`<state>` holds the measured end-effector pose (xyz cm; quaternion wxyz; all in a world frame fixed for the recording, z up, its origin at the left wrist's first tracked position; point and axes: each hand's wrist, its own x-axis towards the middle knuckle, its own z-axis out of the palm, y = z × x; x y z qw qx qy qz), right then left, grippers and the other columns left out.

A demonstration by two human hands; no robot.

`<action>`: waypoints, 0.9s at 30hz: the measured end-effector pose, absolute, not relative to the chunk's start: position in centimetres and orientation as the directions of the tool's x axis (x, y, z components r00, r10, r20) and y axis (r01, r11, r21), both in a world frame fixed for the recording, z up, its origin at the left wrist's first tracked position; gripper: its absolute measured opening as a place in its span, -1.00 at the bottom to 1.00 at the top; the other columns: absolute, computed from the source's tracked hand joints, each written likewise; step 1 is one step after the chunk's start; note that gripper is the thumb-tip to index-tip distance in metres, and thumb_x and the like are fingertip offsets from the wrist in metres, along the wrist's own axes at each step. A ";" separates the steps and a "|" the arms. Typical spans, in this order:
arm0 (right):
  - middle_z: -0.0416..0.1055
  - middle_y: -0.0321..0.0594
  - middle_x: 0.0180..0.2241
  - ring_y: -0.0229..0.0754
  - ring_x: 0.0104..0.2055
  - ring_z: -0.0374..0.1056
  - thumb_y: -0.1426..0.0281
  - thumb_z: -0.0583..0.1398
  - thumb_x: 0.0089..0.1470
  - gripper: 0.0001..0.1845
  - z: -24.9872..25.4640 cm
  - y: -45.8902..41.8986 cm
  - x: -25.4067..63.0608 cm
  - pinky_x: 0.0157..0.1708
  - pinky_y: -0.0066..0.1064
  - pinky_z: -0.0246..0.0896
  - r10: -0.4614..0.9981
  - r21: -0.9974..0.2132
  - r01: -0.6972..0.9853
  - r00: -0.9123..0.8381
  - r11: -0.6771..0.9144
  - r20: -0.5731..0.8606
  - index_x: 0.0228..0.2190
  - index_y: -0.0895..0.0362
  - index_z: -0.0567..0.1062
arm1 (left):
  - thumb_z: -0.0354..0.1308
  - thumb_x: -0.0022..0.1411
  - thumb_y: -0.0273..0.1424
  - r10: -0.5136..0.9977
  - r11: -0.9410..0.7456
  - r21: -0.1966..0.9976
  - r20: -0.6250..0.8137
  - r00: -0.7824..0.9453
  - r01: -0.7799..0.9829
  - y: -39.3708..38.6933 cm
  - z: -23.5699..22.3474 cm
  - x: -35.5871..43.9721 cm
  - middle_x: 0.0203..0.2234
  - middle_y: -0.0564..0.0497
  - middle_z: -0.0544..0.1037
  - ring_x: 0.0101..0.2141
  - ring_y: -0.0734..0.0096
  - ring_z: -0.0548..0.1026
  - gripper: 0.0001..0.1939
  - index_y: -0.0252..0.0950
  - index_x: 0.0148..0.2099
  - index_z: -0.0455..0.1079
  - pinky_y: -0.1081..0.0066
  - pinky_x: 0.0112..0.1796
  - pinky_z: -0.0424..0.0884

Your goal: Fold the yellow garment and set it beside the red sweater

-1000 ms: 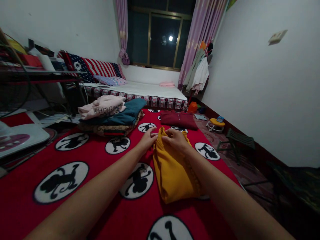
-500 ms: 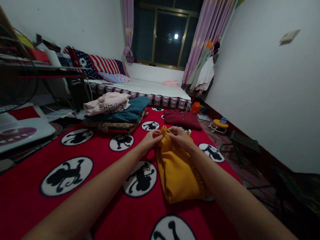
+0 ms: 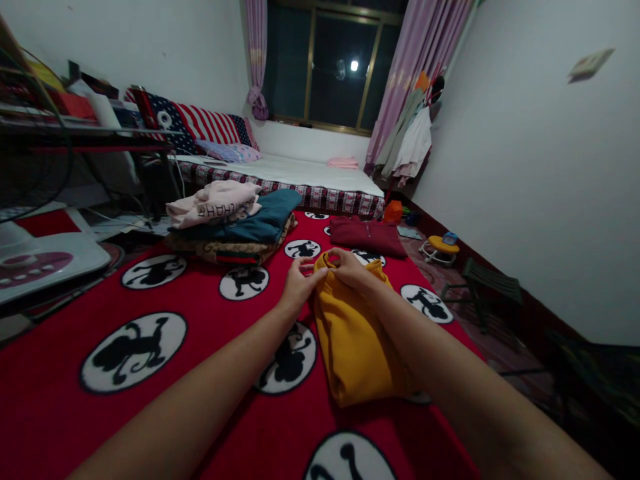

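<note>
A folded mustard-yellow garment (image 3: 353,340) lies lengthwise on a red blanket (image 3: 210,320) printed with black figures in white circles. Its far end is lifted a little off the blanket. My left hand (image 3: 299,283) pinches the left corner of that far end. My right hand (image 3: 349,266) grips the same end from the right side. Both forearms reach forward over the blanket.
A pile of folded clothes (image 3: 233,217), pink on teal on patterned, sits at the far left of the blanket. A folded maroon garment (image 3: 366,235) lies beyond the yellow one. Farther back stands a bed (image 3: 295,177). To the right are a small stool (image 3: 440,247) and a dark folding chair (image 3: 483,287).
Both hands have raised the far end of the yellow garment slightly and shifted their grip on it. The view has drifted a little.
</note>
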<state>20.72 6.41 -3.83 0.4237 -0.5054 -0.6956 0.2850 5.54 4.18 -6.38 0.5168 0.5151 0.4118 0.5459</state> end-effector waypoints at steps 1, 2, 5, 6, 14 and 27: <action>0.51 -0.22 -0.25 -0.18 -0.24 0.43 0.61 0.18 -0.24 -0.66 -3.9 6.3 20.8 -0.22 -0.37 0.35 0.944 -0.856 0.400 -0.150 0.329 0.293 -0.32 0.14 0.47 | 0.34 -0.06 -0.27 0.983 -0.158 0.972 0.171 0.062 -0.174 4.2 -6.4 5.6 -0.13 -0.16 0.47 -0.20 0.29 0.50 -0.48 -0.32 -0.06 0.28 0.35 -0.21 0.43; 0.51 -0.23 -0.25 -0.18 -0.24 0.43 0.60 0.17 -0.24 -0.65 -4.1 6.1 20.8 -0.22 -0.38 0.35 0.945 -0.881 0.344 -0.163 0.324 0.284 -0.31 0.14 0.47 | 0.33 -0.07 -0.30 0.977 -0.194 0.961 0.208 0.055 -0.196 4.2 -6.5 5.6 -0.12 -0.16 0.47 -0.16 0.28 0.49 -0.48 -0.32 -0.07 0.28 0.34 -0.16 0.42; 0.51 -0.25 -0.28 -0.18 -0.26 0.45 0.56 0.16 -0.21 -0.67 -4.5 5.7 20.6 -0.25 -0.37 0.37 0.954 -0.915 0.275 -0.142 0.295 0.264 -0.29 0.12 0.46 | 0.31 -0.09 -0.33 0.955 -0.288 0.940 0.295 0.011 -0.181 4.4 -6.7 5.8 -0.14 -0.16 0.47 -0.12 0.26 0.47 -0.50 -0.34 -0.08 0.30 0.31 -0.11 0.40; 0.51 -0.25 -0.29 -0.18 -0.27 0.45 0.54 0.16 -0.18 -0.69 -4.6 5.6 20.4 -0.26 -0.36 0.37 0.955 -0.908 0.299 -0.131 0.293 0.265 -0.29 0.12 0.45 | 0.30 -0.08 -0.35 0.952 -0.303 0.942 0.306 -0.004 -0.145 4.6 -6.9 5.8 -0.15 -0.15 0.48 -0.13 0.26 0.47 -0.53 -0.34 -0.09 0.30 0.31 -0.12 0.41; 0.49 -0.28 -0.37 -0.20 -0.37 0.37 0.38 0.32 -0.17 -0.47 -2.9 4.9 21.0 -0.36 -0.42 0.25 0.929 -0.610 0.724 -0.118 0.323 0.352 -0.08 0.11 0.45 | 0.20 -0.13 -0.54 0.976 -0.202 0.959 0.213 -0.033 0.201 5.4 -7.7 4.8 -0.35 -0.07 0.53 -0.32 0.26 0.52 -0.66 -0.33 -0.21 0.33 0.29 -0.23 0.42; 0.51 -0.24 -0.37 -0.22 -0.35 0.37 0.17 0.22 -0.02 -0.65 -2.3 5.1 23.0 -0.38 -0.47 0.21 0.926 -0.676 0.639 -0.185 0.368 0.329 -0.30 0.18 0.57 | 0.21 -0.03 -0.50 0.966 -0.008 0.919 0.108 0.233 -0.395 5.2 -7.3 6.1 -0.24 -0.09 0.54 -0.30 0.31 0.55 -0.45 -0.31 0.04 0.18 0.30 -0.21 0.45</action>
